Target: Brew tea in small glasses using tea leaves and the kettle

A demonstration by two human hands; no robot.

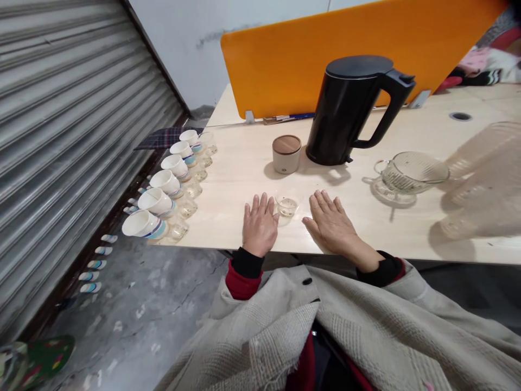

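My left hand [259, 225] lies palm down near the table's front edge, fingers stretched out, holding nothing. Flat on the tabletop to its right is my right hand [331, 224], also with fingers extended. A small clear cup [287, 206] with dark bits in its bottom stands between the two, close to my left thumb; whether they touch I cannot tell. Beyond it sits a pale canister [286, 162] with a wooden lid. A black electric kettle [340, 117] stands behind, its handle pointing right.
White paper cups [156, 202] line the table's left edge, beside a row of small clear cups [192, 187]. At right are a ribbed glass cup [413, 174] and stacked clear plastic cups [484, 179]. An orange divider [280, 70] stands at the back.
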